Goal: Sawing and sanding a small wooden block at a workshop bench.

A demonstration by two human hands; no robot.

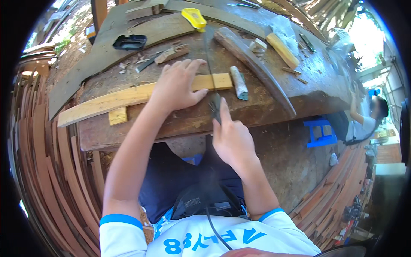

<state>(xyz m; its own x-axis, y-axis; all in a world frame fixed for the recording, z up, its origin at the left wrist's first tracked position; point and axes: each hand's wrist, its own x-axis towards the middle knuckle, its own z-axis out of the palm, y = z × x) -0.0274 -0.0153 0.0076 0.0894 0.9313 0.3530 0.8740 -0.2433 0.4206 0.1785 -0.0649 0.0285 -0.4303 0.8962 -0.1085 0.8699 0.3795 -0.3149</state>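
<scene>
A pale wooden strip [137,93] lies across the near part of the workbench, its right end close to the middle. My left hand [176,85] is laid over the strip and grips it, with the thumb on the near side and the fingers on the far side. In my right hand [233,137] is the dark handle of a handsaw [209,64], the index finger stretched along it. The thin blade points away from me and crosses the strip just right of my left hand. A small wood block [117,115] sits under the strip's near edge.
On the workbench [171,122] lie a long curved wooden piece [257,68], a whitish roll [239,83], a yellow plastic tool [193,19], a black tray [129,42] and wood offcuts [172,53]. Planks [47,171] are stacked at left. Another person [361,122] is near a blue stool [320,132].
</scene>
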